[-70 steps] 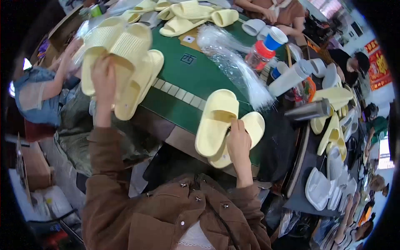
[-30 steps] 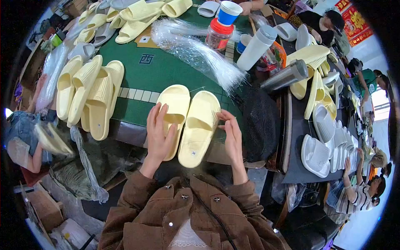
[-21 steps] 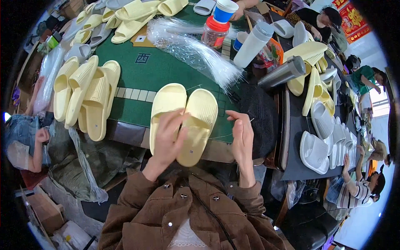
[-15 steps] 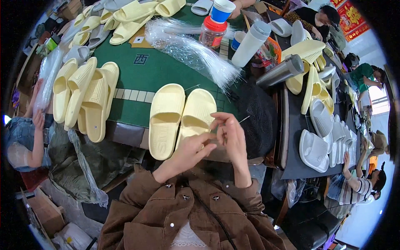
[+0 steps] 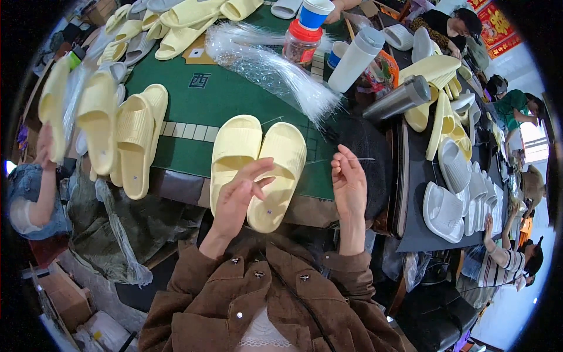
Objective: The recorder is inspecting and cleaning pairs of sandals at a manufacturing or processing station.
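Note:
Side by side at the table's near edge lie a pale yellow slipper [image 5: 236,138] and its mate [image 5: 285,155], toes pointing away from me. My left hand [image 5: 237,196] hovers over the near part of the pair, fingers spread, and hides some of the left slipper. To the right of the pair, my right hand [image 5: 350,185] is raised with thumb and fingertips pinched on a thin clear plastic strand [image 5: 365,159]. Beyond the slippers lies a loose bundle of similar clear strands [image 5: 275,76].
More yellow slippers [image 5: 138,144] lie at the left, where a co-worker's hand [image 5: 45,144] holds one. A red-lidded jar [image 5: 302,44] with a paper cup [image 5: 315,13], a white bottle [image 5: 358,58] and a steel flask [image 5: 399,97] stand behind. Grey slippers [image 5: 443,211] cover the right table.
My hands have moved apart, the right going right with the strand, the left opening. At the left, the co-worker has lifted a yellow slipper away from the others.

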Demonstrator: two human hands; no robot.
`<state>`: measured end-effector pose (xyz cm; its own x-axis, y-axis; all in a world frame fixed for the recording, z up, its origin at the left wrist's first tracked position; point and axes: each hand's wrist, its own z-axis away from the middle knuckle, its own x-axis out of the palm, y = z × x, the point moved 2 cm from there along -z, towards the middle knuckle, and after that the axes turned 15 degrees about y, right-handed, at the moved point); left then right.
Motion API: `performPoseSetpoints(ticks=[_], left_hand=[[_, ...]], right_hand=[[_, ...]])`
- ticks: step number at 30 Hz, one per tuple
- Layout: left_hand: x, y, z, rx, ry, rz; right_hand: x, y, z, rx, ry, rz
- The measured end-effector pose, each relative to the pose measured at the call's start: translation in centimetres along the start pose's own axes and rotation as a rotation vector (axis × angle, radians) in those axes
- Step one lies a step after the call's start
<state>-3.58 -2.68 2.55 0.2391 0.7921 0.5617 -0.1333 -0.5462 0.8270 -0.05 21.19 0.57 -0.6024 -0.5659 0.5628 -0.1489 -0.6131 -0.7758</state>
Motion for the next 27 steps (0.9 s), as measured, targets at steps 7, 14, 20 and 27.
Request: performPoseSetpoints(ticks=[7, 14, 20, 27], left_hand=[[-2.0, 1.1, 0.8, -0.057, -0.125, 0.312], [-3.1, 2.0, 1.0, 0.115, 0.167, -0.177], [-2.2, 1.4, 1.3, 0.245, 0.116, -0.777], [-1.8, -2.5, 1.7, 0.338, 0.073, -0.955]], right_hand=[[-0.9, 3.0, -2.9, 0.091, -0.019, 0.132], [0.6, 2.9, -2.1, 0.083, 0.119, 0.12], [0.0, 3.8, -3.2, 0.098, 0.042, 0.258], [1.7, 4.3, -6.3, -0.438, 0.032, 0.743]])
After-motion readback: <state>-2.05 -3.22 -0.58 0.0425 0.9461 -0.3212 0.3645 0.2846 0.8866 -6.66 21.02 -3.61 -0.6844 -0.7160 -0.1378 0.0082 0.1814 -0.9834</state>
